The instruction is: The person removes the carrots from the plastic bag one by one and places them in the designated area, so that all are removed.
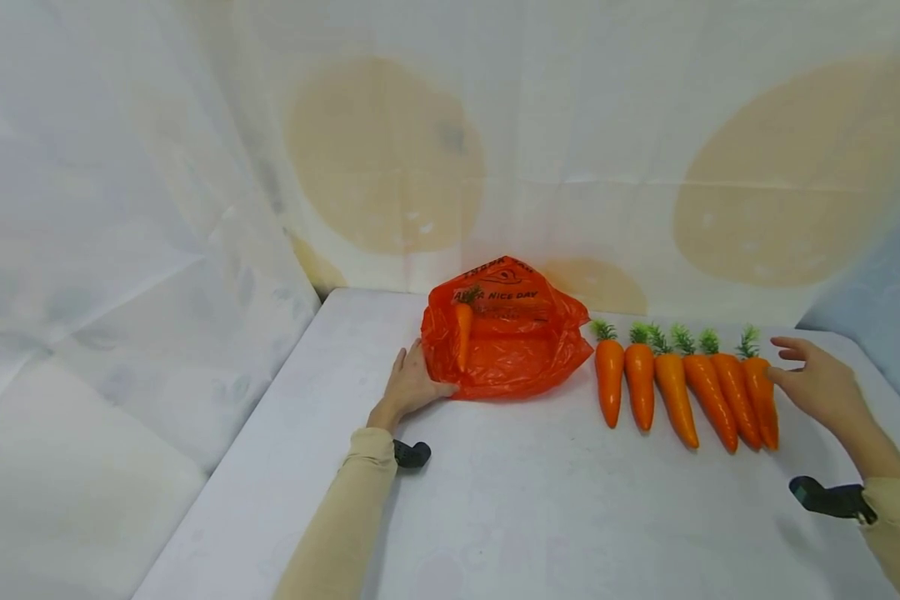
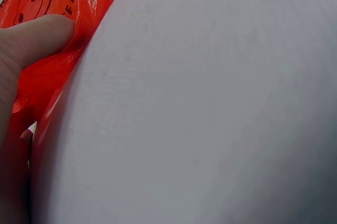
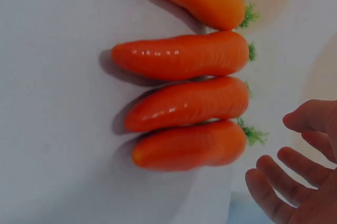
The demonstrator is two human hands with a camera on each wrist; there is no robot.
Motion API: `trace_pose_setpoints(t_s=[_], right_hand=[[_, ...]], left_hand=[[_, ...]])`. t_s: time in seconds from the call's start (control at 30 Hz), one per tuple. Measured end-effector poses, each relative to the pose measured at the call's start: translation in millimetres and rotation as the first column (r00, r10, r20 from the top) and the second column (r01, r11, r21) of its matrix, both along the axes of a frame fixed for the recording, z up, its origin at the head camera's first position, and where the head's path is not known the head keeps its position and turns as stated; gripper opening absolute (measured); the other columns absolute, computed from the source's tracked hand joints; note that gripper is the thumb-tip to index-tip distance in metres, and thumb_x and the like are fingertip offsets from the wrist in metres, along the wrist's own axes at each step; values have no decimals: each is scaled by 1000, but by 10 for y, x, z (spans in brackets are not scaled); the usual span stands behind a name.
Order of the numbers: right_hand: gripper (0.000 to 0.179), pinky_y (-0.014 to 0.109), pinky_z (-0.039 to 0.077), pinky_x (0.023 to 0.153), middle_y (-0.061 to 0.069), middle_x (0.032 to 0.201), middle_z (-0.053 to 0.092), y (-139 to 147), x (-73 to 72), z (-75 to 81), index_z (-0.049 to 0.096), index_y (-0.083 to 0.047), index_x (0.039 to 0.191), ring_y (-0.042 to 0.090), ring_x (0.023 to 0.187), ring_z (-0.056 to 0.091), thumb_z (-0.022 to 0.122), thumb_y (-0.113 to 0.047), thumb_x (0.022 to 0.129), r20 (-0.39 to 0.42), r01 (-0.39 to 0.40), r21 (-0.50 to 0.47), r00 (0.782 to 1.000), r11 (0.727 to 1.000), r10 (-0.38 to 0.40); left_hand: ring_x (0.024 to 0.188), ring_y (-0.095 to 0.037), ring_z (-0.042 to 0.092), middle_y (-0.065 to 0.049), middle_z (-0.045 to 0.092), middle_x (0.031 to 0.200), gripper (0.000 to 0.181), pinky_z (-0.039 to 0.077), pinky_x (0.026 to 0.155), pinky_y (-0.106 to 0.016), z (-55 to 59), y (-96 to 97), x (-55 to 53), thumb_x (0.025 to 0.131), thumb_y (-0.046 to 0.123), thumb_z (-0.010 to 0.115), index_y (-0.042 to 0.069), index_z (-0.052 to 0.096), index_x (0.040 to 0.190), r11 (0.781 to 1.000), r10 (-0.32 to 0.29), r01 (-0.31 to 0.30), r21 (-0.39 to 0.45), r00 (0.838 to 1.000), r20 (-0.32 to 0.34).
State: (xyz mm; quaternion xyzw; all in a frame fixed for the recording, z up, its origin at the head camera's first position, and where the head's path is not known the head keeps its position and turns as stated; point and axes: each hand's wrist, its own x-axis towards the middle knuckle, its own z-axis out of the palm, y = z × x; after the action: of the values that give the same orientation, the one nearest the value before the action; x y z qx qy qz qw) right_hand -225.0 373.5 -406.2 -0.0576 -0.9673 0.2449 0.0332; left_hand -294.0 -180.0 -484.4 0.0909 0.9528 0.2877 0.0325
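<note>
An orange-red plastic bag [image 1: 506, 358] with black print lies with its mouth facing the near side. One carrot [image 1: 462, 333] with a green top is in its left part. At the bag's left edge my left hand [image 1: 411, 385] holds the plastic, the thumb [image 2: 45, 37] pressed on it near the rim and the other fingers mostly hidden. My right hand [image 1: 817, 379] is held with fingers apart beside the rightmost carrot [image 1: 761, 400]. In the right wrist view its fingertips [image 3: 255, 182] stand apart from that carrot's leafy top, holding nothing.
Several more carrots [image 1: 673, 396] lie in a row right of the bag, leafy tops toward the back. A white cloth covers the table [image 1: 540, 500]. Behind the table hangs a pale curtain [image 1: 570, 125] with tan round patches, and white fabric [image 1: 120, 250] closes the left side.
</note>
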Motion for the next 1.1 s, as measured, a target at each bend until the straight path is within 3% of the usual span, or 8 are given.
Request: trace_pose_setpoints(t_s=[0.33, 0.6, 0.83, 1.1], right_hand=[[55, 69, 45, 89, 46, 130, 40, -358, -124, 9, 34, 13, 141, 60, 109, 45, 50, -10, 94, -33, -67, -40, 997, 997, 66], [55, 67, 46, 89, 41, 133, 44, -603, -228, 68, 37, 10, 143, 57, 112, 50, 53, -16, 97, -43, -142, -52, 989, 988, 140], [55, 66, 47, 89, 41, 134, 45, -771, -259, 102, 37, 10, 143, 56, 113, 52, 53, -13, 96, -56, -190, -71, 981, 979, 186], [57, 62, 49, 90, 40, 136, 44, -1103, -314, 126, 36, 9, 144, 53, 113, 52, 54, -13, 95, -27, -209, -81, 978, 974, 208]], left_hand=[[153, -24, 8, -11, 16, 165, 108, -4, 123, -44, 6, 7, -10, 80, 51, 70, 8, 10, 159, 1000, -17, 17, -9, 1000, -10], [152, -27, 9, -12, 15, 165, 108, -4, 123, -45, 14, -6, -1, 80, 49, 72, 8, 10, 159, 1000, 1, -1, 12, 1000, -2], [152, -26, 10, -13, 17, 164, 107, -3, 123, -45, 3, 5, 12, 80, 48, 71, 7, 11, 159, 1000, -6, 6, 14, 1000, -9], [152, -26, 10, -13, 19, 164, 107, -2, 123, -46, -6, 1, 10, 79, 49, 71, 7, 12, 158, 1000, -10, 11, 11, 1000, -19]])
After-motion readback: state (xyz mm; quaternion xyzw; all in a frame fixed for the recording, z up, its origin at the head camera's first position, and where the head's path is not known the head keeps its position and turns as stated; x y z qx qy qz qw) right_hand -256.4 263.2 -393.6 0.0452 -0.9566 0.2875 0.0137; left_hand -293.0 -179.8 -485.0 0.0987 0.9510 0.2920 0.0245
